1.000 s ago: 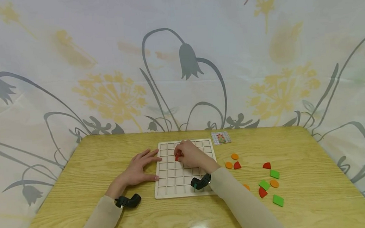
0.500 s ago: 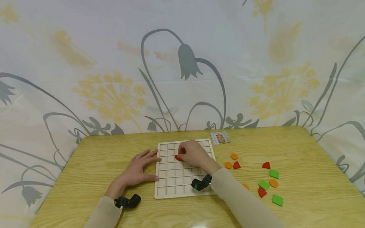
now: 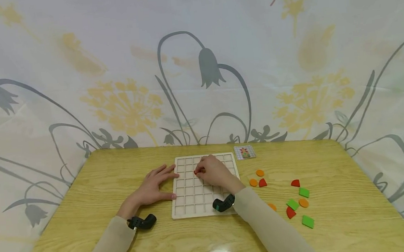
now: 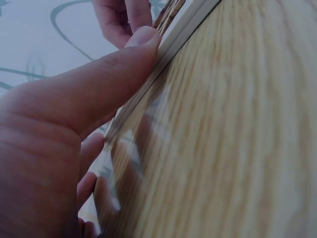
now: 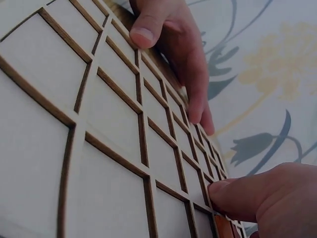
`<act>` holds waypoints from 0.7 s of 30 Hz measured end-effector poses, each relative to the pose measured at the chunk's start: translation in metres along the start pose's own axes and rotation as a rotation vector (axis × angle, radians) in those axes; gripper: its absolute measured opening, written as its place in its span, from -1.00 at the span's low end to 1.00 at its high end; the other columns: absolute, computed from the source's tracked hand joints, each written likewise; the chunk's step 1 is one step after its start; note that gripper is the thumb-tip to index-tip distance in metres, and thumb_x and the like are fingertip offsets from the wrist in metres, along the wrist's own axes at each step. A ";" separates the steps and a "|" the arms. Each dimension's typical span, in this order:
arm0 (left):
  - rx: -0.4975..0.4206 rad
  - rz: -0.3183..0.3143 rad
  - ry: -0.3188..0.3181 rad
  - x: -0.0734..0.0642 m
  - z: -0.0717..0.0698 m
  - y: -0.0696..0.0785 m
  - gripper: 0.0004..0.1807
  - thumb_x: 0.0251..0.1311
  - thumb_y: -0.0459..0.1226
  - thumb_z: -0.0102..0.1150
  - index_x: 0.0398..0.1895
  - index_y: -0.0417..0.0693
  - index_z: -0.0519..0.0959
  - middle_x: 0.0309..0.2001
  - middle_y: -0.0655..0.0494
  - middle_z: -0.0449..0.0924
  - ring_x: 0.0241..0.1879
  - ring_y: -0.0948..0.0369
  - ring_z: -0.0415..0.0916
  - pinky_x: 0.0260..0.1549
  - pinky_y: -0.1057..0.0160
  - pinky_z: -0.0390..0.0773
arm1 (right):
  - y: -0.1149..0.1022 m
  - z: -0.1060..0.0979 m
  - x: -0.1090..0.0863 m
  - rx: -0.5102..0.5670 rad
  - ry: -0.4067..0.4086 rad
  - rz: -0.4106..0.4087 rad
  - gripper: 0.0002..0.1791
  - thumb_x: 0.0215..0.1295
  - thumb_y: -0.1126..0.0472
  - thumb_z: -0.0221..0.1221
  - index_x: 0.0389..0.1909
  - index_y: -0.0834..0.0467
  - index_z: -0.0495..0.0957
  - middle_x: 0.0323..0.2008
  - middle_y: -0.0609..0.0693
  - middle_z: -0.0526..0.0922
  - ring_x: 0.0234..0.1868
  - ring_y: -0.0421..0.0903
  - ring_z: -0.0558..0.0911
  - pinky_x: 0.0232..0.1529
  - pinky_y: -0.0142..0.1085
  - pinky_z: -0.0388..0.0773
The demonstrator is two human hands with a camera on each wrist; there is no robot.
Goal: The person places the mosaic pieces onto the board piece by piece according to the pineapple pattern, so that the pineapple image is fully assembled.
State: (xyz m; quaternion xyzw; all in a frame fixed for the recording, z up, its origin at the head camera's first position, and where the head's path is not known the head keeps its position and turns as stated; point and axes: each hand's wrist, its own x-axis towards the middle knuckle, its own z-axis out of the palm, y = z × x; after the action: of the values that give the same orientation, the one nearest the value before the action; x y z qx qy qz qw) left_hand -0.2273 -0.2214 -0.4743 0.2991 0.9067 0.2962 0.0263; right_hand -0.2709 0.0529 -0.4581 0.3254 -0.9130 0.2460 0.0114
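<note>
A white grid board [image 3: 190, 211] with raised wooden dividers lies flat on the table. My right hand [image 3: 215, 172] is over its upper middle, thumb and fingertips pinching a small red quarter-circle tile [image 3: 196, 172] down at a cell. Most of that tile is hidden by the fingers. In the right wrist view the thumb [image 5: 242, 193] presses at the dividers, with a reddish-orange tile edge [image 5: 224, 227] below it. My left hand [image 3: 154, 187] lies spread at the board's left side, its fingertips on the rim. The left wrist view shows its thumb [image 4: 109, 74] against the board's edge [image 4: 185, 32].
A small picture card [image 3: 244, 152] lies beyond the board's right corner. Right of the board are scattered loose tiles: orange discs [image 3: 259, 173], red quarter circles [image 3: 295, 183] and green diamonds [image 3: 308, 221]. A patterned cloth [image 3: 193, 103] hangs behind the table.
The right hand's fingers shift slightly over the same cell, and less of the red tile shows now. The left hand stays on the board's rim.
</note>
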 end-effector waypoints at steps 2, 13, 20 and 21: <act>0.000 -0.003 -0.001 0.000 0.000 0.000 -0.27 0.10 0.08 0.42 0.34 0.07 0.50 0.53 0.01 0.13 0.52 -0.14 -0.12 0.34 -0.35 -0.14 | 0.001 0.000 0.000 -0.012 0.006 0.010 -0.90 0.33 0.20 0.29 -0.33 0.00 0.77 -0.30 -0.17 0.63 -0.20 -0.13 0.56 0.05 -0.19 0.47; 0.002 -0.014 0.003 0.001 0.000 -0.001 -0.27 0.08 0.06 0.44 0.33 0.05 0.51 0.52 0.01 0.14 0.52 -0.14 -0.11 0.35 -0.34 -0.16 | 0.016 -0.023 -0.012 0.165 0.105 0.083 -0.83 0.36 0.34 0.22 -0.16 0.13 0.76 -0.18 -0.03 0.65 -0.32 -0.11 0.54 -0.28 -0.23 0.54; -0.006 -0.009 0.000 0.001 0.000 0.000 -0.27 0.09 0.06 0.44 0.34 0.05 0.51 0.53 0.02 0.13 0.52 -0.14 -0.12 0.35 -0.33 -0.17 | 0.054 -0.056 -0.046 0.181 0.220 0.135 -0.83 0.35 0.38 0.20 -0.15 0.21 0.74 -0.15 0.06 0.70 -0.26 -0.03 0.60 -0.36 -0.24 0.52; -0.005 -0.008 -0.003 0.001 0.000 0.000 -0.27 0.09 0.06 0.43 0.34 0.05 0.51 0.53 0.02 0.12 0.52 -0.13 -0.12 0.35 -0.33 -0.17 | 0.061 -0.061 -0.053 0.179 0.230 0.145 -0.83 0.35 0.38 0.20 -0.15 0.22 0.74 -0.14 0.08 0.70 -0.24 -0.02 0.60 -0.35 -0.24 0.51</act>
State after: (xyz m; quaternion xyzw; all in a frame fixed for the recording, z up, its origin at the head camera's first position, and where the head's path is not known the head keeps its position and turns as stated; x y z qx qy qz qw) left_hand -0.2280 -0.2211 -0.4746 0.2959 0.9070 0.2981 0.0296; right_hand -0.2743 0.1526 -0.4415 0.2278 -0.9012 0.3622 0.0691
